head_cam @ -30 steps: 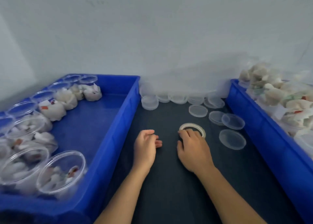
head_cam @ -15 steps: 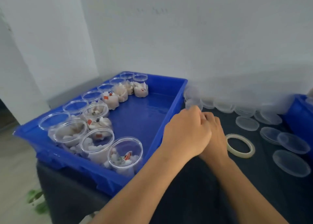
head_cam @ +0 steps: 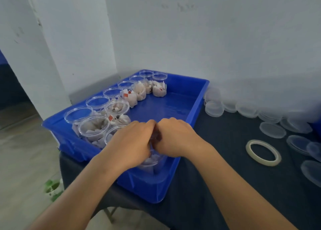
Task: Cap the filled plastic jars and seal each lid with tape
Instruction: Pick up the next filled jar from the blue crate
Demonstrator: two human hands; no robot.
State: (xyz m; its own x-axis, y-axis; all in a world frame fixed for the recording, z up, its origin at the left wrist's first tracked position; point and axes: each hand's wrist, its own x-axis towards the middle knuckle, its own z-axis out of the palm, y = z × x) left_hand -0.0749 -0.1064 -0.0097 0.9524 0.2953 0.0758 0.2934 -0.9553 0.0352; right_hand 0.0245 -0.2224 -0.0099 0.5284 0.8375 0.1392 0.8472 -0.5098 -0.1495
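Both hands are together over the near right corner of the blue tray [head_cam: 196,97], and their grip is closed around one clear plastic jar [head_cam: 152,160]. The left hand [head_cam: 132,143] curls around the left side of this jar and the right hand [head_cam: 175,139] curls around its right side, so that the knuckles of both almost touch above the jar mouth. Only the lower part of the jar shows under the hands; it holds white packets, and whether it stands on the tray floor or is lifted a little I cannot tell. Just to the left of the left hand stand more filled jars [head_cam: 94,127], open at the top, and the row continues away from the hands along the left wall of the tray. Well to the right of the right hand, the tape roll [head_cam: 263,152] lies flat on the dark worktop [head_cam: 217,160]. Beyond and beside the roll lie clear lids [head_cam: 272,130], some single and some in low stacks.
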